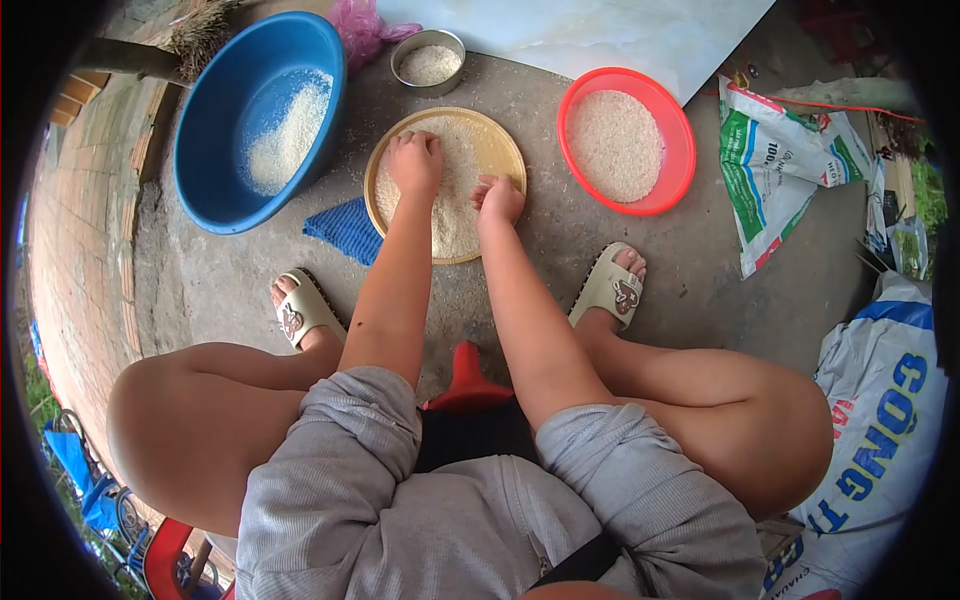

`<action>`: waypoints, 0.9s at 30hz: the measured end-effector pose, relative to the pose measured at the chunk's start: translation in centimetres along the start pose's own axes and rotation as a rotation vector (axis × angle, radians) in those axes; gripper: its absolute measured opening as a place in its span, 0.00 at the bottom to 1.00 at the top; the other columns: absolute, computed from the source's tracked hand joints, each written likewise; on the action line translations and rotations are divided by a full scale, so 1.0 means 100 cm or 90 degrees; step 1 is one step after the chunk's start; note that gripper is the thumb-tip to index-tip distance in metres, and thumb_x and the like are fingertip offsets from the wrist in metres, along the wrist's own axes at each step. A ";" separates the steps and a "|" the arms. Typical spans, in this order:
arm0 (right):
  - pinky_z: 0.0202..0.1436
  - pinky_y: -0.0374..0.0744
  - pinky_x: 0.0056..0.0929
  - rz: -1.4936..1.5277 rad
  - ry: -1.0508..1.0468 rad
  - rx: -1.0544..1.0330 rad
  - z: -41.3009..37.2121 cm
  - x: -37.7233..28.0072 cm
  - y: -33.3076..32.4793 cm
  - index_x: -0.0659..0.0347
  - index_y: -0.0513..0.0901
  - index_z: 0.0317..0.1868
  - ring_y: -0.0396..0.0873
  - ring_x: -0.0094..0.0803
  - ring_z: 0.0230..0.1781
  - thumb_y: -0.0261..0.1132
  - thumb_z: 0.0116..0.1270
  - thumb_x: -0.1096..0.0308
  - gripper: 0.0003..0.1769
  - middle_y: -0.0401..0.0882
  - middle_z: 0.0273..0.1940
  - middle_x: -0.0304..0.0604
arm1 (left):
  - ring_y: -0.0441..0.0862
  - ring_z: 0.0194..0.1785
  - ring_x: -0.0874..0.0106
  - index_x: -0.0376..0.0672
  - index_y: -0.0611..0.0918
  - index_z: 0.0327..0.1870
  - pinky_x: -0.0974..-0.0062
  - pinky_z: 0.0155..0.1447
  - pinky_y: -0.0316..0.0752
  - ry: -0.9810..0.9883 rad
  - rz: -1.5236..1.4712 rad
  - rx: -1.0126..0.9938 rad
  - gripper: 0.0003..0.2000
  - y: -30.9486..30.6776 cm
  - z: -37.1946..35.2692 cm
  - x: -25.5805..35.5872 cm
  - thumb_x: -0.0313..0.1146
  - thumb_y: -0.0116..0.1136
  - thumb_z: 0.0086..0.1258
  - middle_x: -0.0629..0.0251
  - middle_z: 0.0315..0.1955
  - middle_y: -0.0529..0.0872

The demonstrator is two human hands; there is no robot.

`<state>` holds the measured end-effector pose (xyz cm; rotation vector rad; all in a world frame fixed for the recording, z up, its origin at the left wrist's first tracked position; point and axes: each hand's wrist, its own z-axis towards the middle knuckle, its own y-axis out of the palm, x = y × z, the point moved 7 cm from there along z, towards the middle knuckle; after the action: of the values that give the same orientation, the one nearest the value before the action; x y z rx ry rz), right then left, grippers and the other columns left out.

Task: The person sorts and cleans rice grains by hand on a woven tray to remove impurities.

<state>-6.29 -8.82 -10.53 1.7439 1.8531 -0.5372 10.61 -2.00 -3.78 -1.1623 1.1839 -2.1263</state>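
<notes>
A round, shallow tan tray (497,150) with rice (453,228) spread over it lies on the floor between my feet. Over its upper left part is my left hand (415,162), back upward, fingers curled down at the grains. My right hand (498,200) is at the tray's right side, its fingers bent inward in a loose curl. Whatever the fingers of either hand may hold is too small or hidden to make out. A blue cloth (343,229) sticks out from the tray's left edge.
At the left, a large blue basin (215,130) holds whitish grain. A red basin (683,150) of rice stands at right, and a metal bowl (430,86) with rice stands behind the tray. Printed sacks (765,165) lie farther right. A pink plastic bag (358,30) is at the back.
</notes>
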 end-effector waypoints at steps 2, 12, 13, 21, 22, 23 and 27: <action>0.20 0.72 0.26 0.013 0.015 -0.003 0.002 0.001 0.001 0.67 0.81 0.33 0.75 0.31 0.16 0.47 0.67 0.61 0.20 0.78 0.20 0.43 | 0.77 0.45 0.61 0.48 0.86 0.31 0.62 0.49 0.70 -0.012 -0.009 0.001 0.05 -0.001 -0.001 -0.003 0.35 0.61 0.58 0.64 0.33 0.85; 0.50 0.80 0.33 0.227 0.153 -0.246 -0.010 -0.021 0.062 0.70 0.74 0.50 0.78 0.36 0.35 0.45 0.74 0.56 0.23 0.78 0.37 0.48 | 0.76 0.37 0.81 0.37 0.85 0.40 0.79 0.44 0.71 -0.119 -0.542 -0.514 0.10 -0.002 0.012 0.012 0.34 0.64 0.64 0.72 0.30 0.84; 0.47 0.81 0.32 0.239 0.151 -0.268 -0.008 -0.021 0.071 0.68 0.75 0.47 0.77 0.35 0.34 0.46 0.74 0.58 0.20 0.78 0.36 0.47 | 0.76 0.35 0.81 0.37 0.86 0.40 0.81 0.40 0.70 -0.085 -0.521 -0.504 0.10 -0.002 0.015 0.017 0.34 0.65 0.63 0.71 0.28 0.84; 0.35 0.78 0.26 0.231 0.160 -0.244 0.021 0.009 0.064 0.61 0.76 0.37 0.75 0.29 0.29 0.48 0.72 0.60 0.15 0.75 0.30 0.41 | 0.78 0.26 0.75 0.42 0.87 0.37 0.75 0.35 0.73 -0.151 -0.395 -0.129 0.09 -0.009 0.036 -0.005 0.34 0.66 0.57 0.64 0.22 0.83; 0.36 0.78 0.26 0.226 0.174 -0.224 0.021 0.014 0.059 0.62 0.76 0.37 0.75 0.30 0.30 0.48 0.72 0.59 0.16 0.76 0.31 0.41 | 0.80 0.28 0.73 0.42 0.87 0.36 0.74 0.36 0.74 -0.142 -0.352 -0.127 0.09 -0.002 0.033 -0.009 0.34 0.66 0.57 0.62 0.23 0.84; 0.37 0.79 0.26 0.222 0.188 -0.202 0.022 0.020 0.055 0.62 0.76 0.38 0.75 0.30 0.30 0.47 0.72 0.58 0.17 0.76 0.31 0.41 | 0.82 0.29 0.71 0.42 0.87 0.36 0.72 0.37 0.75 -0.134 -0.310 -0.125 0.09 0.005 0.032 -0.013 0.33 0.66 0.56 0.60 0.25 0.85; 0.39 0.80 0.27 0.232 0.195 -0.185 0.016 0.019 0.053 0.63 0.77 0.39 0.77 0.31 0.32 0.46 0.72 0.58 0.18 0.78 0.33 0.43 | 0.83 0.32 0.66 0.45 0.87 0.35 0.70 0.40 0.77 -0.107 -0.258 -0.165 0.08 0.015 0.021 -0.006 0.33 0.66 0.55 0.61 0.28 0.85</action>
<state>-0.91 -7.89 -12.61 1.9729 1.6414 0.1419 12.66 -3.41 -4.75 -1.7904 1.2562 -2.1391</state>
